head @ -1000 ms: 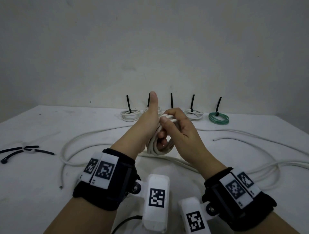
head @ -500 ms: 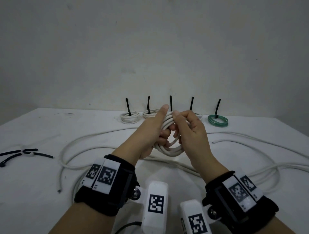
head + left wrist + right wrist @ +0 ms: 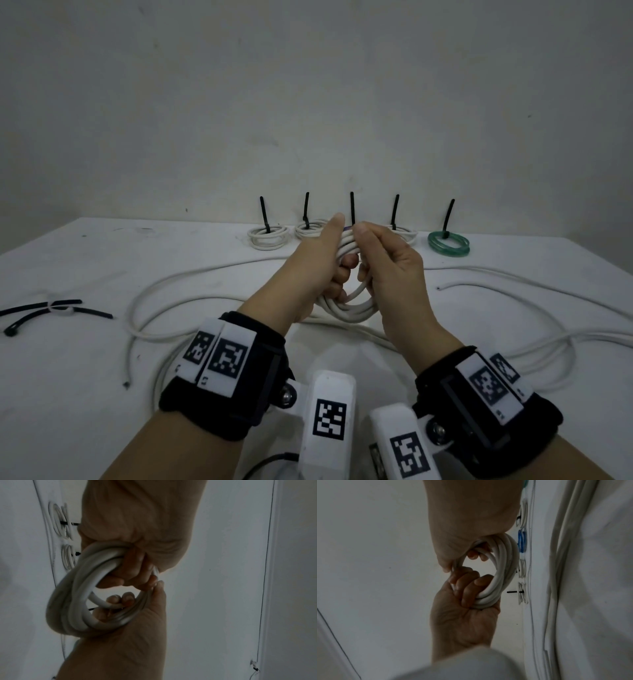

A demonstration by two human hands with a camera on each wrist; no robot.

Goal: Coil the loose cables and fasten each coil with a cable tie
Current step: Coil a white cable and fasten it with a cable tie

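A white cable coil [image 3: 352, 308] of several loops hangs in the air above the table's middle, held by both hands. My left hand [image 3: 322, 260] grips its left side, thumb lying along the top and fingers curled through the loop. On the right side, my right hand [image 3: 383, 263] pinches the strands at the top with its thumb. In the left wrist view the coil [image 3: 73, 595] runs under my left hand's curled fingers [image 3: 133, 572]. The right wrist view shows the coil [image 3: 501, 568] passing through my right hand [image 3: 471, 550].
Loose white cables [image 3: 191, 277] snake over the white table [image 3: 68, 377], left and right [image 3: 513, 287]. Tied coils line the back wall: white ones [image 3: 269, 236], a green one [image 3: 448, 243], a blue one [image 3: 522, 540]. Spare black cable ties [image 3: 58, 308] lie far left.
My left thumb, upright a second ago, has come down onto the coil. The right hand has shifted from the coil's front to its right side, and the loop has opened wider.
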